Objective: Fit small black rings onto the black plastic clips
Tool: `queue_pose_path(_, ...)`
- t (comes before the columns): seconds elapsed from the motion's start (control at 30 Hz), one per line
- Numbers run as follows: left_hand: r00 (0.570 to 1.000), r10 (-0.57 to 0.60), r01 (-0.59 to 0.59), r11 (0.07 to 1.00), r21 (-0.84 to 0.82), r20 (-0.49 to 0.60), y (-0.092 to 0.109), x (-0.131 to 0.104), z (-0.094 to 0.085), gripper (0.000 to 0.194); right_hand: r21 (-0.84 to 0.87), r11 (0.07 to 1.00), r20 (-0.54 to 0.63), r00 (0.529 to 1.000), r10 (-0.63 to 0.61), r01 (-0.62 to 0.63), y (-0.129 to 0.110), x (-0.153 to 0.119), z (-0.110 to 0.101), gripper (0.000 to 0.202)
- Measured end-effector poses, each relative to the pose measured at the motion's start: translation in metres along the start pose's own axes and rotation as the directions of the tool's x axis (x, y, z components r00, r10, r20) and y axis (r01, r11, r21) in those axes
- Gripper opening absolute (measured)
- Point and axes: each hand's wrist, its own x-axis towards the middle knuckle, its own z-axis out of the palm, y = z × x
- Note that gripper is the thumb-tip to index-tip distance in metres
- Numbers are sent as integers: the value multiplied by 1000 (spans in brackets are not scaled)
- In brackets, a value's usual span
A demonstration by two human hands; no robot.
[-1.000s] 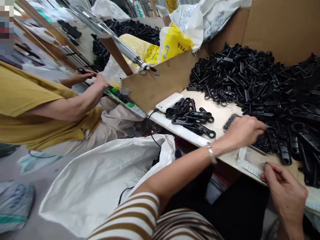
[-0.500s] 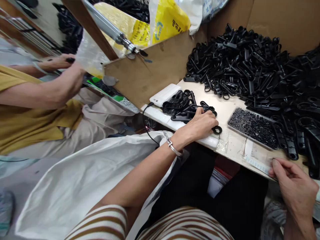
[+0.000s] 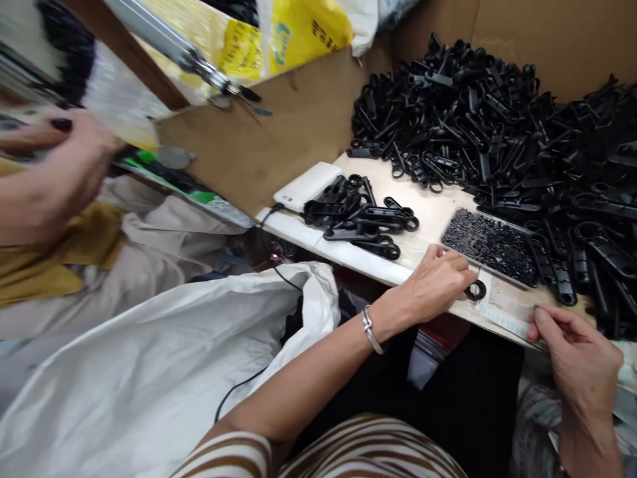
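Note:
My left hand (image 3: 438, 282), with a silver bracelet at the wrist, is closed on a black part whose ring end (image 3: 476, 290) sticks out past the fingertips, over the table's front edge. At the right, my right hand (image 3: 572, 345) pinches a tiny dark piece between thumb and fingertips. A clear tray (image 3: 490, 244) of small black pieces lies just beyond both hands. Left of it is a small group of black parts (image 3: 368, 219) beside a white flat box (image 3: 307, 186). The large heap of black parts (image 3: 478, 119) fills the back.
A powered screwdriver (image 3: 189, 56) hangs at the upper left before a cardboard partition (image 3: 259, 143). Another person's arm (image 3: 54, 172) is at the far left. A white sack (image 3: 149, 352) stands open below the table, and a black cable runs down beside it.
My left hand has moved right from the small group of parts to near the tray, bringing the ringed black part along. My right hand still pinches near the table edge. The view has shifted slightly.

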Motion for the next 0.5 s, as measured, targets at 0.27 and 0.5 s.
queue_pose_path(0.27, 969, -180, 174, 984, -47, -172, -59, -17, -45, 20, -28, 999, 26, 999, 27, -26, 0, -1, 0, 20)
queue_pose_path(0.5, 966, -229, 225, 973, 51, 116, -125, -20, -67, 52, -67, 997, -13, 999, 34, -34, -3, -2, 0, 20)
